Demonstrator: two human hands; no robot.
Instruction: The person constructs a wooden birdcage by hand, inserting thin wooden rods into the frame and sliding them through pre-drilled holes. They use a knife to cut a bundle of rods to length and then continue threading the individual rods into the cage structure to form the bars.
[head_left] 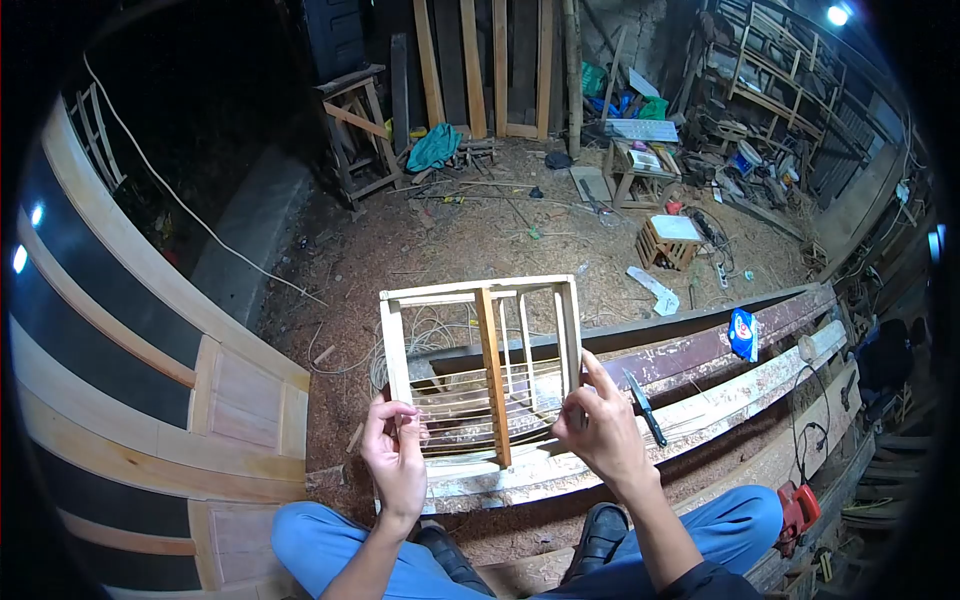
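A small box-shaped wooden frame [487, 295] stands upright in front of me, with thin rods running across its lower part and a darker brown slat [494, 380] up its middle. My left hand [396, 450] is at the frame's lower left edge, thumb and fingers pinched near the rods. At the right side, my right hand [603, 420] has its thumb and a finger brought together by the post, another finger against the post. What sits between those fingertips is too small to make out. A knife [647, 412] with a black handle lies on the plank to the right.
Long planks [740, 390] run beneath the frame, with a blue packet [742, 335] on them. A large wooden panel [250, 400] leans at left. A red power tool [797, 515] lies at lower right. Beyond are a slatted crate [668, 245] and a small table [640, 165].
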